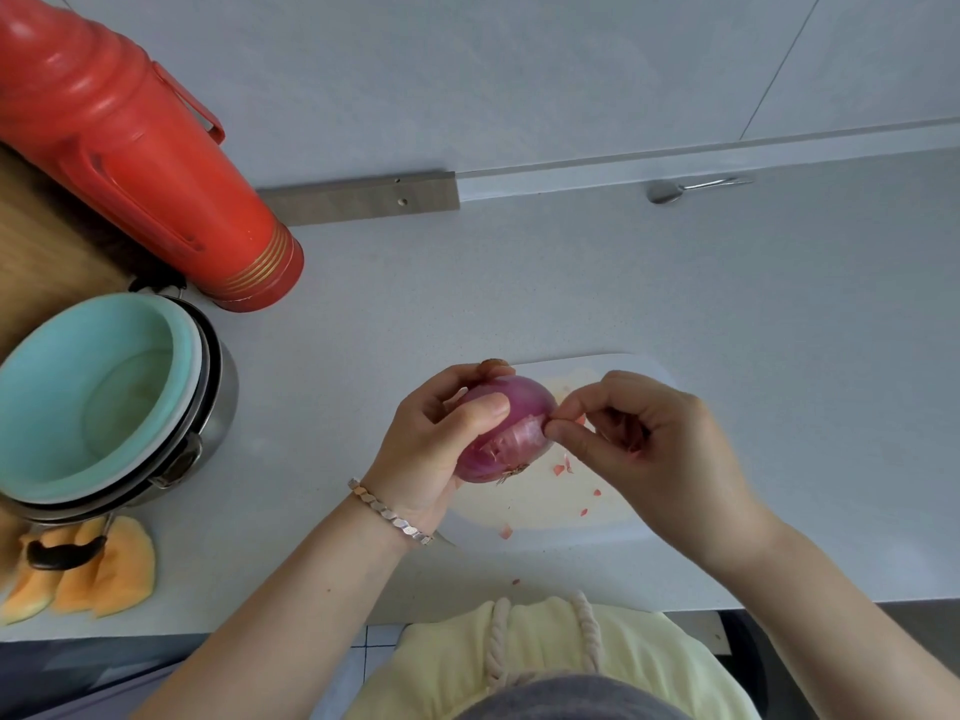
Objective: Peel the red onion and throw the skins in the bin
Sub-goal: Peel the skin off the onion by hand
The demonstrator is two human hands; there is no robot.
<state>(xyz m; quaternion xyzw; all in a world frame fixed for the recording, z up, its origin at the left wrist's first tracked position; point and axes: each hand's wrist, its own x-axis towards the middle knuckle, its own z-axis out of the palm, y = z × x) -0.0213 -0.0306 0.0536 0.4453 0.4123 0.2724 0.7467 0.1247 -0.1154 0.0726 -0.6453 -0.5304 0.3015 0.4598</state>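
Grey kitchen surface (675, 283) carries one white board (545, 517), and above it one red onion (511, 407) is held off the board in the left hand (441, 449), whose fingers curl round it. The right hand (639, 444) pinches a loose strip of skin (524, 431) at the onion's side. Peeling looks partly done: much of the bulb shows smooth purple, though papery skin clings near the root. About six small scraps (559, 469) lie on the board and surface, none binned yet; no bin is in view. Further out stand one red flask (130, 142), one pot (218, 407) with a teal bowl (88, 387), at least three melon slices (104, 569) and one spoon (670, 191).
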